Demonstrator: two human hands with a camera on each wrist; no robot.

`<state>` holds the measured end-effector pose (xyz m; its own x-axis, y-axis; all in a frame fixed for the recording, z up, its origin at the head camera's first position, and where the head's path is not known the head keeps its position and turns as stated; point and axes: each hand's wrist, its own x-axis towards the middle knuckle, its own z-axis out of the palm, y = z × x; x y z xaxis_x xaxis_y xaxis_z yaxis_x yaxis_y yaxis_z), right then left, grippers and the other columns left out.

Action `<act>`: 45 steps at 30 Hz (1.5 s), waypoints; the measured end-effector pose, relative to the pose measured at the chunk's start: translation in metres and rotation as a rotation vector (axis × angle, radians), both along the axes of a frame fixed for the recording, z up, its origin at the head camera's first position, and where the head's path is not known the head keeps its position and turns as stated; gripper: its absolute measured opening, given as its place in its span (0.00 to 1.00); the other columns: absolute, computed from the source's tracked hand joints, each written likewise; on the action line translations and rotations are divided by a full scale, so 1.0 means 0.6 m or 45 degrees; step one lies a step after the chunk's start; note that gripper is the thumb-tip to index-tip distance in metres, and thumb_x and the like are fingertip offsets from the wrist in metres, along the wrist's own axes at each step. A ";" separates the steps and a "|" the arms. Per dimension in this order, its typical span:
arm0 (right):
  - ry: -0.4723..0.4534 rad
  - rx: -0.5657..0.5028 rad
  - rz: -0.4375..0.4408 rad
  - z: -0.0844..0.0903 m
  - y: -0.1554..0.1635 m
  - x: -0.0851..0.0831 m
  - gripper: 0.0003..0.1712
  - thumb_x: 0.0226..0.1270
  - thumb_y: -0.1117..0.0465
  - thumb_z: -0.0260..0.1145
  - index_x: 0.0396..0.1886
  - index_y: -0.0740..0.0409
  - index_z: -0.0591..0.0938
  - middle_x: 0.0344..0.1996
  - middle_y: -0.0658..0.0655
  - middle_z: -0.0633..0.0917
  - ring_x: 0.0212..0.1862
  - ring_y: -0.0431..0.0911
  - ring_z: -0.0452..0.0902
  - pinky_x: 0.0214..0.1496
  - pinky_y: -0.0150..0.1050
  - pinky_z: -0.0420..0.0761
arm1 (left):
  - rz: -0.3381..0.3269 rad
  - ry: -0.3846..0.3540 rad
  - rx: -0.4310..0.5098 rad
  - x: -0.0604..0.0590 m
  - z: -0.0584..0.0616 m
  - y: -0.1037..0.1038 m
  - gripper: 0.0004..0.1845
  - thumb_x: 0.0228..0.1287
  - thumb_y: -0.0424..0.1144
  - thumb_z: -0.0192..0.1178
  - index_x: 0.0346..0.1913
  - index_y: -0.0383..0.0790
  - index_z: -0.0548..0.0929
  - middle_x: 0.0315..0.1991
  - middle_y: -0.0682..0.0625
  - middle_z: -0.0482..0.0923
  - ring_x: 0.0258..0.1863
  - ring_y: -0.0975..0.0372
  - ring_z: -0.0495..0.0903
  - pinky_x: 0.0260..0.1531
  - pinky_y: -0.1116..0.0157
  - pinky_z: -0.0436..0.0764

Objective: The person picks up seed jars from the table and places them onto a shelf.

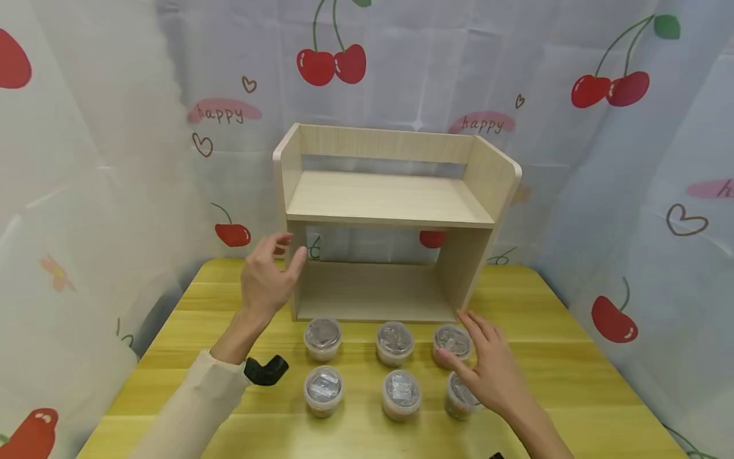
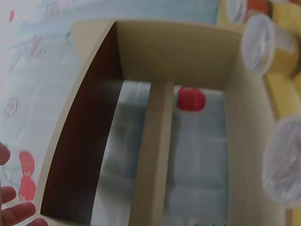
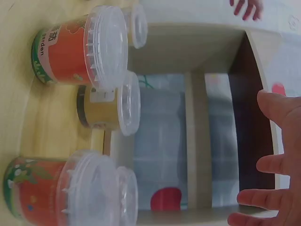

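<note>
A light wooden two-tier shelf [image 1: 390, 197] stands at the middle of a yellow table [image 1: 579, 382]. Several small tubs with clear lids sit in two rows in front of it, such as the back-left tub [image 1: 323, 338] and the front-middle tub [image 1: 401, 394]. My left hand [image 1: 283, 258] is raised beside the shelf's left side panel, fingers loosely curled and holding nothing. My right hand [image 1: 478, 350] is spread flat over the two right tubs [image 1: 450, 336], partly hiding the front one [image 1: 457, 403]. In the right wrist view its fingers [image 3: 275, 162] are straight, with red-labelled tubs [image 3: 70, 52] to the left.
A cherry-print curtain [image 1: 631, 159] closes in the table on three sides. Both shelf levels hold nothing. In the left wrist view the shelf [image 2: 155, 155] fills the frame, with two tub lids [image 2: 259, 42] at its right edge. A black wrist mount [image 1: 266, 370] sits on my left sleeve.
</note>
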<state>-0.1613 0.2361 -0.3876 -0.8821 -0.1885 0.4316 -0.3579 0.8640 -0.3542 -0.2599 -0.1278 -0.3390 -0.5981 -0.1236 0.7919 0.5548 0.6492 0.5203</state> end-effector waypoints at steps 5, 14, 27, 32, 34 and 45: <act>0.116 -0.130 -0.069 -0.024 0.038 0.029 0.37 0.61 0.54 0.73 0.66 0.64 0.73 0.60 0.67 0.75 0.60 0.65 0.68 0.54 0.66 0.70 | 0.027 -0.038 0.202 -0.040 0.016 -0.014 0.20 0.64 0.41 0.63 0.53 0.29 0.79 0.44 0.37 0.82 0.39 0.45 0.81 0.35 0.50 0.79; 0.198 -0.226 -0.116 -0.064 0.053 0.020 0.36 0.55 0.57 0.77 0.62 0.66 0.76 0.55 0.69 0.79 0.56 0.66 0.72 0.53 0.66 0.69 | 0.060 -0.069 0.246 -0.085 0.054 -0.038 0.24 0.66 0.43 0.61 0.58 0.29 0.77 0.49 0.36 0.82 0.41 0.44 0.83 0.40 0.48 0.80; 0.021 -0.265 -0.187 -0.113 0.055 0.031 0.40 0.55 0.52 0.77 0.64 0.66 0.75 0.57 0.69 0.78 0.59 0.67 0.70 0.56 0.68 0.70 | 0.002 -0.153 0.256 -0.118 0.086 -0.027 0.25 0.71 0.45 0.57 0.65 0.33 0.75 0.54 0.36 0.81 0.47 0.44 0.84 0.49 0.49 0.81; -0.055 -0.260 -0.222 -0.125 0.054 0.040 0.42 0.55 0.48 0.77 0.65 0.65 0.74 0.59 0.68 0.77 0.61 0.66 0.70 0.56 0.67 0.71 | -0.007 -0.155 0.247 -0.124 0.077 -0.030 0.19 0.72 0.41 0.57 0.60 0.36 0.80 0.54 0.40 0.83 0.47 0.48 0.85 0.50 0.52 0.81; -0.085 -0.259 -0.235 -0.128 0.054 0.042 0.43 0.56 0.47 0.76 0.66 0.64 0.73 0.60 0.68 0.76 0.62 0.66 0.70 0.57 0.67 0.71 | -0.007 -0.156 0.237 -0.126 0.073 -0.032 0.18 0.72 0.41 0.58 0.59 0.37 0.81 0.53 0.41 0.83 0.48 0.50 0.84 0.51 0.55 0.81; -0.245 -0.403 -0.234 -0.148 0.066 0.043 0.49 0.51 0.49 0.80 0.68 0.67 0.70 0.58 0.68 0.78 0.53 0.61 0.77 0.49 0.56 0.80 | -0.018 -0.124 0.209 -0.134 0.057 -0.032 0.18 0.72 0.42 0.59 0.59 0.39 0.82 0.53 0.44 0.83 0.50 0.55 0.84 0.48 0.66 0.81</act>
<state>-0.1356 0.2754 -0.4765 -0.9590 0.0952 0.2668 -0.1091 0.7449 -0.6582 -0.3403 -0.1472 -0.3046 -0.6735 -0.2374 0.7000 0.5052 0.5435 0.6704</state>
